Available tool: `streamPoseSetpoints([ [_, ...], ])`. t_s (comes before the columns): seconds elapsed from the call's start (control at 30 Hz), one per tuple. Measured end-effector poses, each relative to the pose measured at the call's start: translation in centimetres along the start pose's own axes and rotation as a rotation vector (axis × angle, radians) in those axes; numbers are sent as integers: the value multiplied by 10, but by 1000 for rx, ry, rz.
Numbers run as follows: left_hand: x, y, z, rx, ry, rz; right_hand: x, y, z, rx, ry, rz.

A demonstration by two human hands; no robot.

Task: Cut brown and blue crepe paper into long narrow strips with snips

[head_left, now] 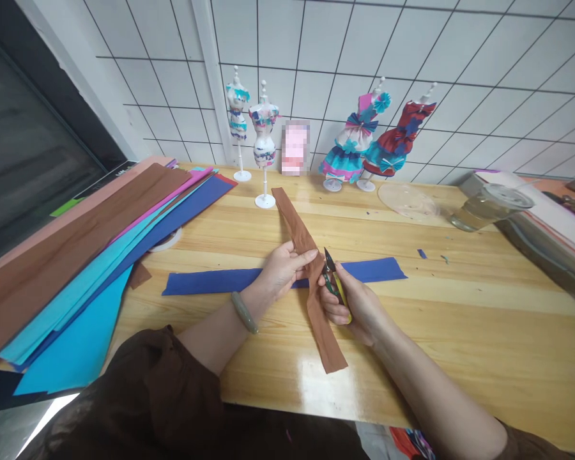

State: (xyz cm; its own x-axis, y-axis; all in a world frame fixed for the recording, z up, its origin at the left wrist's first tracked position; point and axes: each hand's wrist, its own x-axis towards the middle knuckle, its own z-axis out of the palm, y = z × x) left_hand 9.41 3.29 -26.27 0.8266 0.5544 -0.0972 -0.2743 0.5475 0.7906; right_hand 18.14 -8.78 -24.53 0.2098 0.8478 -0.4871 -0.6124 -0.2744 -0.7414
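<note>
A long brown strip of crepe paper runs away from me over the table, pinched near its middle by my left hand. My right hand is closed around small thread snips with yellow and green handles. Their dark blades point up and away from me, close beside the brown strip. Fingers of my right hand also lie against the strip's edge. Beneath both hands a blue strip lies crosswise on the table, its middle partly hidden by the hands and the brown strip.
Coloured paper sheets are stacked at the left, partly over a white tape roll. Two white mini mannequins and two dressed ones stand along the wall. A cup and a box are at the right, with blue scraps nearby.
</note>
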Motion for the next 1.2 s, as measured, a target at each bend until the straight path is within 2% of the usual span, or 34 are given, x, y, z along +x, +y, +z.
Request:
streamPoseSetpoints([
  [0.23,0,1,1,37,-22,2,0,1,0,-34,13,-30],
  [0.5,2,-2,0,36,43,-15,0,0,1,-82,28,-22],
  [0.93,1,-2,-2,-1,13,-51,-2,0,1,-116,61,-26],
  [1.2,0,0,-2,16,-5,-54,-2,-2,2,-58,25,42],
])
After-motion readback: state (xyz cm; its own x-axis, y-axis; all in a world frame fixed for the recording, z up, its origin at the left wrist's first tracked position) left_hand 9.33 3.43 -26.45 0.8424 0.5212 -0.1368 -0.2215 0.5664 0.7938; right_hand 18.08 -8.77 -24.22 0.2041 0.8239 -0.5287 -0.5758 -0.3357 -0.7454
